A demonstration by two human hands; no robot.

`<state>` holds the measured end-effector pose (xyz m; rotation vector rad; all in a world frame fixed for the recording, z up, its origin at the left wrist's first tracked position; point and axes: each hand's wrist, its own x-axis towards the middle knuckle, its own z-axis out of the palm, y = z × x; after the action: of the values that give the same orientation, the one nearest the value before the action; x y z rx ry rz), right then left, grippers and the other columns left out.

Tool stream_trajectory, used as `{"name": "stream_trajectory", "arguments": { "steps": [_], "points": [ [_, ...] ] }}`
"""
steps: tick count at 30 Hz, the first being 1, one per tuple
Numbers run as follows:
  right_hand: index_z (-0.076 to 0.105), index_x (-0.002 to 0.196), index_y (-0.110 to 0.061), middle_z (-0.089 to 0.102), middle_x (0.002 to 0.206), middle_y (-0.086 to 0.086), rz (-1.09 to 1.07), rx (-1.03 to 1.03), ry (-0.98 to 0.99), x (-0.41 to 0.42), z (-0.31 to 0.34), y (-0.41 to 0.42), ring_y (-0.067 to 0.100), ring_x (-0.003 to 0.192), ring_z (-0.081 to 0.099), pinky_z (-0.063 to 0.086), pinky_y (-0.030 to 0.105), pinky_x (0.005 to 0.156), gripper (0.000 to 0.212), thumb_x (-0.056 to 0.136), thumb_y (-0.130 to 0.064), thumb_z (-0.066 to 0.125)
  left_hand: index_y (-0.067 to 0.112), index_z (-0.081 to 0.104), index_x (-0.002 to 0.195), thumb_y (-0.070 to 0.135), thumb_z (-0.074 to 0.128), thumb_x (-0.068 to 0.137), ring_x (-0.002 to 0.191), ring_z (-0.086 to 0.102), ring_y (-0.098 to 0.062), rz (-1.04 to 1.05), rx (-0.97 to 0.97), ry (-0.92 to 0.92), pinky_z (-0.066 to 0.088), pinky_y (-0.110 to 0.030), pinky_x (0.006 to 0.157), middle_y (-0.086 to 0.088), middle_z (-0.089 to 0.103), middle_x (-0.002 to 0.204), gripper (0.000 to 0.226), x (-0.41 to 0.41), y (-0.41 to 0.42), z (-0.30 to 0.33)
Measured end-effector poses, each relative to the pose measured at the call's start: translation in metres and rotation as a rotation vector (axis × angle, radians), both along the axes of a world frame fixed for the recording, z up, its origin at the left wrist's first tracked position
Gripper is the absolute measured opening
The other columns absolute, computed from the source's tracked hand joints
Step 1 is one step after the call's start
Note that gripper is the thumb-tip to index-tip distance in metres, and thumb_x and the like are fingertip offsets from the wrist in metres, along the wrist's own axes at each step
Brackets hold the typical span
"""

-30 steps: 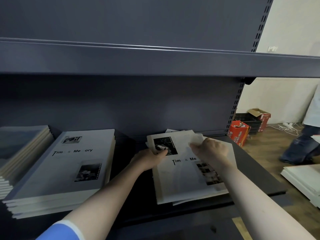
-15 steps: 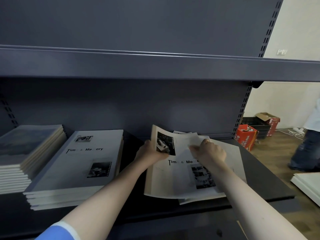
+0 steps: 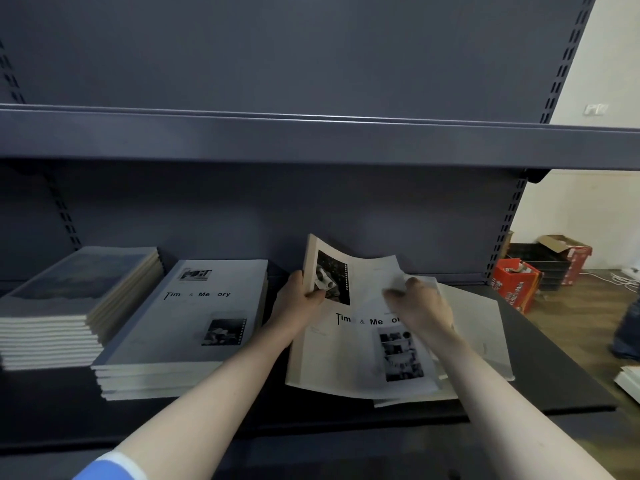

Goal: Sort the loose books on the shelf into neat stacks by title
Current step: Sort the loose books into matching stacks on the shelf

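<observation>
Dark grey metal shelving unit w/ slotted uprights; lower shelf (image 3: 554,362) is a flat dark board, upper shelf (image 3: 311,140) runs across above it, plain grey back panel (image 3: 242,216) between.

On lower shelf, L to R: a stack of books w/ bluish covers (image 3: 69,306) at far left, spines/pages squared up. Just beside it, a neat stack of white "Time & Memory" books (image 3: 180,327), title partly washed out, two small b/w photos on top cover. Well to the right, the loose pile (image 3: 478,334) of white books, fanned and askew, edges not aligned, near the shelf's front edge.

Top book (image 3: 346,351) of the loose pile, same "Time & Memory" cover, is lifted at its far left corner and bowed, near edge resting on the pile. Left hand (image 3: 301,303) grips that raised left edge, thumb on the cover over the b/w photo, fingers behind. Right hand (image 3: 422,306) lies on the cover's upper right, fingers curled down onto it; motion blur, so can't tell if it pinches pages or just presses. Blue-and-white sleeve cuff (image 3: 110,467) at bottom left.

Room to the right: cream wall, wood-look floor (image 3: 581,327), red cardboard boxes (image 3: 516,282) and black trays (image 3: 550,271) by the wall, white cable on floor.
</observation>
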<state>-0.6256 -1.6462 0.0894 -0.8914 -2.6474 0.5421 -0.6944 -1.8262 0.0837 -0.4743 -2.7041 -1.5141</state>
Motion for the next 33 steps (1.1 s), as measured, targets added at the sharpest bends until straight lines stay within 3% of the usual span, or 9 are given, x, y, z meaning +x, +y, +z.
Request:
{"name": "stream_trajectory", "arguments": {
  "steps": [4,8,15,19,21,27,29,31,33],
  "points": [
    [0.054,0.108,-0.007,0.064,0.102,0.014,0.021,-0.038,0.060,-0.004,0.005,-0.011,0.033,0.097,0.059,0.039,0.031,0.069,0.034,0.091,-0.035,0.045,0.003,0.050,0.115,0.019,0.057,0.091,0.104,0.057,-0.030,0.041,0.043,0.034,0.043,-0.032,0.079,-0.013,0.059,0.108,0.030,-0.002,-0.011,0.006],
    [0.053,0.113,-0.006,0.057,0.091,0.011,0.080,-0.089,0.102,-0.011,0.014,-0.021,0.032,0.092,0.057,0.040,0.032,0.068,0.035,0.093,-0.034,0.046,0.004,0.050,0.120,0.017,0.055,0.093,0.104,0.056,-0.025,0.055,0.078,0.033,0.036,-0.024,0.076,-0.011,0.058,0.112,0.031,-0.006,-0.026,0.014],
    [0.048,0.092,-0.009,0.049,0.070,0.003,0.189,-0.130,0.118,-0.032,0.024,-0.062,0.027,0.073,0.052,0.032,0.030,0.054,0.021,0.093,-0.030,0.047,0.000,0.052,0.118,0.015,0.058,0.090,0.106,0.058,-0.029,0.115,0.081,0.030,0.037,-0.025,0.073,-0.014,0.061,0.109,0.033,-0.026,-0.074,0.018],
    [0.046,0.091,-0.008,0.048,0.070,0.003,0.248,-0.145,0.111,-0.053,0.027,-0.098,0.026,0.074,0.050,0.034,0.029,0.058,0.022,0.093,-0.031,0.048,-0.001,0.054,0.115,0.015,0.059,0.089,0.103,0.059,-0.032,0.141,0.076,0.012,0.036,-0.024,0.071,-0.019,0.063,0.109,0.031,-0.042,-0.112,0.017],
    [0.045,0.094,-0.009,0.045,0.069,0.000,0.267,-0.157,0.099,-0.065,0.026,-0.116,0.025,0.073,0.049,0.032,0.028,0.055,0.024,0.094,-0.032,0.048,-0.001,0.055,0.112,0.015,0.059,0.089,0.091,0.060,-0.032,0.149,0.075,0.002,0.036,-0.024,0.066,-0.022,0.063,0.105,0.029,-0.051,-0.132,0.018],
    [0.052,0.109,-0.005,0.056,0.087,0.006,0.305,-0.174,0.042,-0.101,0.019,-0.163,0.024,0.076,0.054,0.031,0.026,0.050,0.034,0.096,-0.036,0.046,0.000,0.058,0.104,0.018,0.061,0.087,0.074,0.054,-0.021,0.205,-0.056,0.059,0.034,-0.025,0.052,-0.006,0.056,0.081,0.025,-0.076,-0.182,0.014],
    [0.053,0.109,-0.006,0.058,0.091,0.007,0.308,-0.178,0.030,-0.112,0.015,-0.175,0.024,0.077,0.055,0.032,0.026,0.051,0.034,0.095,-0.036,0.046,0.002,0.059,0.106,0.022,0.062,0.084,0.076,0.059,-0.021,0.196,-0.085,0.058,0.045,-0.028,0.059,-0.003,0.062,0.083,0.030,-0.081,-0.195,0.010],
    [0.054,0.107,-0.007,0.057,0.088,0.006,0.314,-0.192,0.014,-0.121,0.010,-0.184,0.023,0.075,0.055,0.032,0.026,0.051,0.032,0.095,-0.036,0.047,0.010,0.059,0.109,0.028,0.062,0.079,0.086,0.065,-0.024,0.197,-0.113,0.051,0.054,-0.039,0.077,-0.005,0.068,0.093,0.036,-0.088,-0.207,0.003],
    [0.053,0.106,-0.007,0.055,0.082,0.004,0.315,-0.196,-0.010,-0.128,0.004,-0.191,0.020,0.069,0.052,0.032,0.025,0.050,0.030,0.095,-0.034,0.047,0.013,0.059,0.110,0.028,0.061,0.081,0.085,0.064,-0.022,0.221,-0.161,0.046,0.053,-0.038,0.077,-0.003,0.068,0.094,0.033,-0.090,-0.215,0.001]
  ]
}}
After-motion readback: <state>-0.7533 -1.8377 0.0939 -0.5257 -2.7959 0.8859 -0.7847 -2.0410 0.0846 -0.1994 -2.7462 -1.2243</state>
